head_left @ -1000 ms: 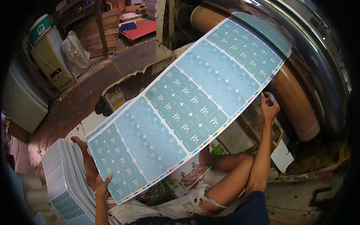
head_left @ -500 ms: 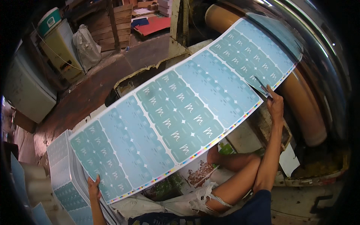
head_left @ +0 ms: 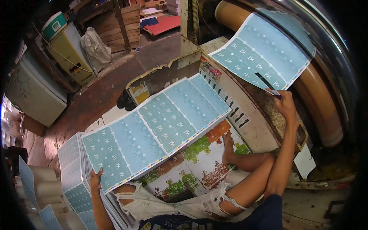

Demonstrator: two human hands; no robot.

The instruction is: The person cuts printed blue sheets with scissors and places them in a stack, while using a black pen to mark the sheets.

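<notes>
My left hand pinches the near left corner of a long printed sheet, thumb on top. Light blue and teal panels with white marks cover this sheet, and a strip of colour patches edges it. It lies slanting down to the left, separate from the printed web that hangs off the machine's roller. In my right hand is a knife with a long dark blade, at the web's lower edge. My right fingers are closed round its handle.
A thick bent stack of printed sheets stands at the left. Brown rollers and a shiny cylinder curve along the right. My bent legs rest on a paint-worn board. A fridge and a sack stand further back.
The sheet, joined to the web along part of its width before, is now severed. Its far end has dropped down and left. The knife remains by the web's lower edge.
</notes>
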